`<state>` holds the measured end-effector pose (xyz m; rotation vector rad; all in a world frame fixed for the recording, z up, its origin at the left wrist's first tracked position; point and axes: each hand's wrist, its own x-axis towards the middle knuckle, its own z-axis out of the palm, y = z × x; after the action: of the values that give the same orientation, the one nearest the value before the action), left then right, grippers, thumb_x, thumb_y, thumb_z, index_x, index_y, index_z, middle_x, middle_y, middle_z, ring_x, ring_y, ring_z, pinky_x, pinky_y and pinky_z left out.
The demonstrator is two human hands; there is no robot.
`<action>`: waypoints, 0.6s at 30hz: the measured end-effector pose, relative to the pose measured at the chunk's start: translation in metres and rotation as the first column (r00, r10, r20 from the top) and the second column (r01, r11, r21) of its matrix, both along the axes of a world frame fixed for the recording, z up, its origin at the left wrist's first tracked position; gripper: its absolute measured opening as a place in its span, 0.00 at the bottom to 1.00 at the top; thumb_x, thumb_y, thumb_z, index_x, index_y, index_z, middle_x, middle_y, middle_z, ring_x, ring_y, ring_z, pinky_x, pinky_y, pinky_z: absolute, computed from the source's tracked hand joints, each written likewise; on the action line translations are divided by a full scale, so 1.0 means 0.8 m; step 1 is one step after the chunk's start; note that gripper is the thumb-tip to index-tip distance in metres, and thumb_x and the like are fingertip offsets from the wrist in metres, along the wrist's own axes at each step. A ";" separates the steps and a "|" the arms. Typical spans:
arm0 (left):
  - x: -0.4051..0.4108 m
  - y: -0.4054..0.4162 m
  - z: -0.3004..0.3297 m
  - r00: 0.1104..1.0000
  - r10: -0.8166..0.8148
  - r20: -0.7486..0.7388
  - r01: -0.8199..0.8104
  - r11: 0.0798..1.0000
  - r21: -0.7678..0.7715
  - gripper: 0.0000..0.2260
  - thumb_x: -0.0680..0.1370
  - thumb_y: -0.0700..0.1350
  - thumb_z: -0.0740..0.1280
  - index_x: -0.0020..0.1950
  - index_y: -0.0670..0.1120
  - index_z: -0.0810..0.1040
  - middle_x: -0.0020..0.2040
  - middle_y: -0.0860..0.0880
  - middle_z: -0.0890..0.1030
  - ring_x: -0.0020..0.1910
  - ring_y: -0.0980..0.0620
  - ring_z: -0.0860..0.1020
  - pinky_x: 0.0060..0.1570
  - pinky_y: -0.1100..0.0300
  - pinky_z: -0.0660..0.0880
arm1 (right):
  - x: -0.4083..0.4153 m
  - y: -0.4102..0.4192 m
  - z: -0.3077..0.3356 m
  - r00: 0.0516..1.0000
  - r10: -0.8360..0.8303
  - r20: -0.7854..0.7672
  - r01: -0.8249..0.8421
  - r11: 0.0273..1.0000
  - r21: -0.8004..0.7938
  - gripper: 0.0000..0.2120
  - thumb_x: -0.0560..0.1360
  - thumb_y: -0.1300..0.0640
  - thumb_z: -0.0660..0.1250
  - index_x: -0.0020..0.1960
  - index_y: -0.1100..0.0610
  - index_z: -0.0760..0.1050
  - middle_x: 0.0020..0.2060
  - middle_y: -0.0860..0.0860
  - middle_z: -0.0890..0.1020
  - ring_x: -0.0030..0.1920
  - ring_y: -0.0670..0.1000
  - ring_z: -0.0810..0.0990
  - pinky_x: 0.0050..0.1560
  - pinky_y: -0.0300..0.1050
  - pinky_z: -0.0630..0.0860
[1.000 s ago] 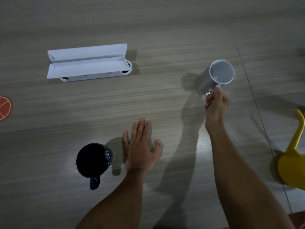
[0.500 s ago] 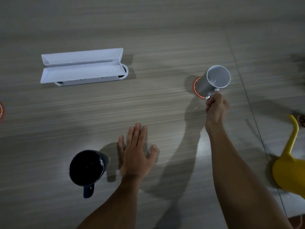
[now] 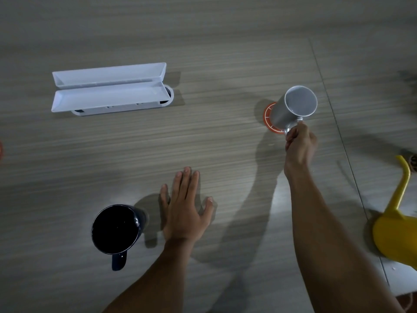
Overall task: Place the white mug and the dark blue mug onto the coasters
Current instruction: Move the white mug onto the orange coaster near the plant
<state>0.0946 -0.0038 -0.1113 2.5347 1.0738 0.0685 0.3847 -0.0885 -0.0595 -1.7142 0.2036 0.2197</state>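
Note:
My right hand grips the handle of the white mug, which stands over an orange coaster at the right of the wooden table; whether its base touches the coaster I cannot tell. The dark blue mug stands upright near the front left, handle toward me. My left hand lies flat on the table just right of it, fingers spread, holding nothing. A sliver of a second orange coaster shows at the far left edge.
An open white plastic case lies at the back left. A yellow plastic object sits past the table's right edge. The wooden tabletop stretches between the mugs.
My right hand has brought the white mug down over the orange coaster, whose edge now shows beside it. My left hand and the dark blue mug stayed put; the view shifted slightly.

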 end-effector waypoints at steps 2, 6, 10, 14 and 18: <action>0.000 0.000 0.002 1.000 0.000 -0.005 0.000 1.000 0.001 0.33 0.80 0.62 0.56 0.83 0.52 0.59 0.85 0.53 0.55 0.84 0.53 0.51 0.80 0.42 0.48 | 0.001 -0.001 -0.001 1.000 0.006 0.001 -0.006 1.000 -0.002 0.20 0.76 0.51 0.61 0.27 0.56 0.65 0.27 0.55 0.67 0.30 0.51 0.63 0.35 0.48 0.58; 0.001 0.000 0.006 1.000 -0.003 -0.021 0.003 1.000 -0.011 0.33 0.80 0.62 0.56 0.83 0.52 0.59 0.85 0.53 0.55 0.84 0.54 0.50 0.81 0.42 0.48 | 0.003 -0.004 0.001 1.000 0.027 0.001 -0.027 1.000 -0.006 0.18 0.75 0.51 0.61 0.28 0.55 0.67 0.27 0.53 0.68 0.31 0.50 0.63 0.34 0.47 0.58; 0.002 0.000 0.010 1.000 -0.003 -0.024 0.003 1.000 -0.010 0.33 0.80 0.62 0.56 0.83 0.52 0.59 0.84 0.53 0.55 0.83 0.53 0.51 0.80 0.41 0.49 | 0.006 -0.004 0.005 0.999 0.052 0.004 -0.052 0.998 0.019 0.17 0.75 0.52 0.61 0.29 0.55 0.67 0.28 0.53 0.68 0.31 0.49 0.63 0.34 0.45 0.58; 0.002 0.000 0.011 1.000 0.001 -0.018 -0.001 1.000 -0.001 0.33 0.79 0.62 0.56 0.83 0.52 0.60 0.84 0.53 0.57 0.83 0.53 0.53 0.80 0.41 0.50 | 0.006 -0.005 0.004 0.998 0.063 0.008 -0.063 0.997 0.049 0.18 0.77 0.55 0.60 0.29 0.56 0.67 0.29 0.54 0.69 0.31 0.48 0.64 0.36 0.43 0.60; 0.004 0.000 0.013 1.000 0.002 -0.031 -0.002 1.000 -0.007 0.33 0.79 0.62 0.56 0.83 0.52 0.60 0.84 0.52 0.57 0.83 0.52 0.54 0.80 0.40 0.50 | 0.007 -0.006 0.002 0.998 0.056 0.009 -0.056 0.998 0.039 0.19 0.79 0.56 0.59 0.30 0.57 0.68 0.30 0.54 0.70 0.32 0.48 0.65 0.37 0.44 0.60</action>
<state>0.0974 -0.0036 -0.1005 2.5364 1.0869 0.0270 0.3903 -0.0934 -0.0580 -1.6826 0.1446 0.2566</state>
